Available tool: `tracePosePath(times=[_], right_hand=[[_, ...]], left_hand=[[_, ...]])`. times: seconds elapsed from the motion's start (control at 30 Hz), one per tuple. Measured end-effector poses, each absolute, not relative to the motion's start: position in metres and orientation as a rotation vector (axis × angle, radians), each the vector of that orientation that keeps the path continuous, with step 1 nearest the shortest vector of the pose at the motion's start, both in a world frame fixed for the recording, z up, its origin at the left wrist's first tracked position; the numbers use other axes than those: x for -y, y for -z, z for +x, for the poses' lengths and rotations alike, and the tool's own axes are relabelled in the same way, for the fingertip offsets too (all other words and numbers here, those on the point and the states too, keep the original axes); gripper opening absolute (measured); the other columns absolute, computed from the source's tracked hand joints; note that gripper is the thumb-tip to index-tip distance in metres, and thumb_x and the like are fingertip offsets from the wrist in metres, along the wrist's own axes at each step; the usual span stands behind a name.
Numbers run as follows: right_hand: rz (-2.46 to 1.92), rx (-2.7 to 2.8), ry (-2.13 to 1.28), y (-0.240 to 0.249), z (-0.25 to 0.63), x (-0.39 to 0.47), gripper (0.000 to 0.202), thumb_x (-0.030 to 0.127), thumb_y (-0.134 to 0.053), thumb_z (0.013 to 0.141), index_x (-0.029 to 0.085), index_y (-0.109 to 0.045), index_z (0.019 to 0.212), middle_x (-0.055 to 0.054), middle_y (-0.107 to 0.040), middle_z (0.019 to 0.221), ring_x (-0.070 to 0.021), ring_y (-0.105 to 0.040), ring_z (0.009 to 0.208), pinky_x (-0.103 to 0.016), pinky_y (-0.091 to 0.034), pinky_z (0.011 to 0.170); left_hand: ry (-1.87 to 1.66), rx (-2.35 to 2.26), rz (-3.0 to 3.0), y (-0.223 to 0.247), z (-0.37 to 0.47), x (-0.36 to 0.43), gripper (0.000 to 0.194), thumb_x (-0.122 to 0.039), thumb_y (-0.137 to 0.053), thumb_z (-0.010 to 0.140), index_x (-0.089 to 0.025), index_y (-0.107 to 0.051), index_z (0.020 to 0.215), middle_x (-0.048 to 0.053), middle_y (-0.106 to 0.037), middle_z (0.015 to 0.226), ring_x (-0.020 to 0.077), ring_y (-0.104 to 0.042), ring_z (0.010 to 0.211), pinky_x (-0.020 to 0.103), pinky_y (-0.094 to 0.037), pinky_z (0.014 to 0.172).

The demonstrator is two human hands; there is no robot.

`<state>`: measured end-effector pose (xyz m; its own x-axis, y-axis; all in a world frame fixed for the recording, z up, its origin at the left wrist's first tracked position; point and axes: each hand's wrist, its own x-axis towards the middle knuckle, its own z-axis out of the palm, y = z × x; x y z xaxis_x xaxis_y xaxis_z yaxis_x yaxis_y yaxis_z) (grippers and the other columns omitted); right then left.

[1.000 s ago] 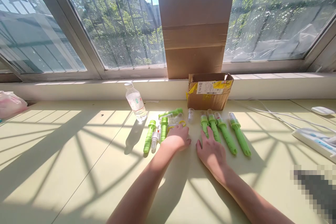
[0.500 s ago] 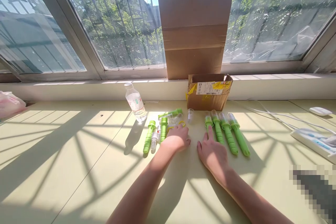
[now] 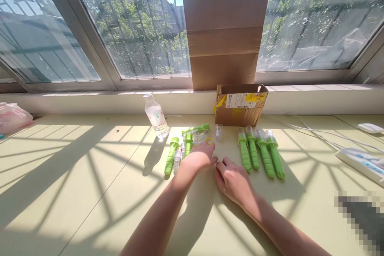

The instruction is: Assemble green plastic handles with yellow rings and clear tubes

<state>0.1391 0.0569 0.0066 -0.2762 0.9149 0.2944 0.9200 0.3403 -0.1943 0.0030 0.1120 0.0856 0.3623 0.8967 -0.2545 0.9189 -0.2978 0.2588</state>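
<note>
My left hand (image 3: 200, 157) rests on the table with curled fingers, beside a yellow ring (image 3: 209, 141) and a green ribbed tube (image 3: 188, 144). Whatever is under its fingers is hidden. Close by on its right, my right hand (image 3: 233, 178) has its fingers bent together near the left fingertips; I cannot make out anything in them. Several green ribbed tubes with clear caps (image 3: 244, 154) lie side by side to the right. In the left group are another green tube (image 3: 171, 157), a small clear bottle (image 3: 177, 162) and a green tube lying crosswise (image 3: 196, 129).
A clear plastic cup (image 3: 219, 132) stands before an open cardboard box (image 3: 240, 114). A water bottle (image 3: 157, 118) is at the back left. White cables and a power strip (image 3: 360, 164) lie at the right, a pink plastic bag (image 3: 13, 118) at the far left.
My right hand has left the leftmost capped green tube and moved left, close to my left hand, its index finger now bent. The left hand has hardly moved.
</note>
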Motion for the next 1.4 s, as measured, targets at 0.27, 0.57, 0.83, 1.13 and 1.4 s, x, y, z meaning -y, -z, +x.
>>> tracePosePath(times=[0.27, 0.57, 0.83, 1.13, 1.4], right_hand=[[-1.505, 2.321, -0.023, -0.007, 0.142, -0.058, 0.023, 0.022, -0.039, 0.094, 0.019, -0.059, 0.082, -0.002, -0.056, 0.081, -0.0112, -0.047, 0.061, -0.026, -0.026, 0.055], [-1.510, 2.288, -0.126, -0.007, 0.144, -0.060, 0.024, 0.022, -0.038, 0.095, 0.019, -0.061, 0.089, -0.002, -0.058, 0.084, -0.0111, -0.050, 0.064, -0.025, -0.026, 0.057], [-1.524, 2.270, -0.170, -0.009, 0.143, -0.059, 0.024, 0.020, -0.039, 0.094, 0.019, -0.063, 0.092, -0.002, -0.058, 0.085, -0.0114, -0.052, 0.065, -0.025, -0.028, 0.058], [-1.525, 2.262, -0.223, -0.009, 0.144, -0.060, 0.024, 0.021, -0.040, 0.094, 0.019, -0.064, 0.093, -0.003, -0.059, 0.085, -0.0127, -0.052, 0.066, -0.026, -0.028, 0.058], [-1.520, 2.248, -0.233, -0.007, 0.143, -0.061, 0.024, 0.022, -0.040, 0.094, 0.020, -0.064, 0.094, -0.003, -0.059, 0.087, -0.0126, -0.052, 0.066, -0.026, -0.027, 0.058]], left_hand=[[-0.284, -1.716, 2.277, -0.104, -0.022, -0.122, 0.030, -0.038, -0.045, 0.087, -0.024, -0.058, 0.109, 0.008, -0.062, 0.109, 0.0251, -0.058, 0.099, 0.033, -0.044, 0.082], [-0.295, -1.887, 2.261, -0.107, -0.063, -0.136, 0.034, -0.043, -0.047, 0.084, -0.022, -0.059, 0.108, 0.006, -0.061, 0.102, 0.0216, -0.058, 0.092, 0.028, -0.043, 0.079], [-0.206, -1.868, 2.181, -0.107, -0.065, -0.129, 0.034, -0.036, -0.055, 0.081, -0.020, -0.052, 0.111, 0.007, -0.060, 0.107, 0.0211, -0.056, 0.088, 0.027, -0.040, 0.073], [-0.103, -1.935, 2.281, -0.100, -0.066, -0.131, 0.036, -0.032, -0.059, 0.078, -0.022, -0.048, 0.111, 0.007, -0.056, 0.100, 0.0217, -0.057, 0.091, 0.029, -0.042, 0.075], [-0.127, -1.921, 2.290, -0.099, -0.065, -0.129, 0.026, -0.027, -0.058, 0.079, -0.022, -0.051, 0.103, 0.009, -0.059, 0.100, 0.0248, -0.057, 0.093, 0.033, -0.042, 0.078]])
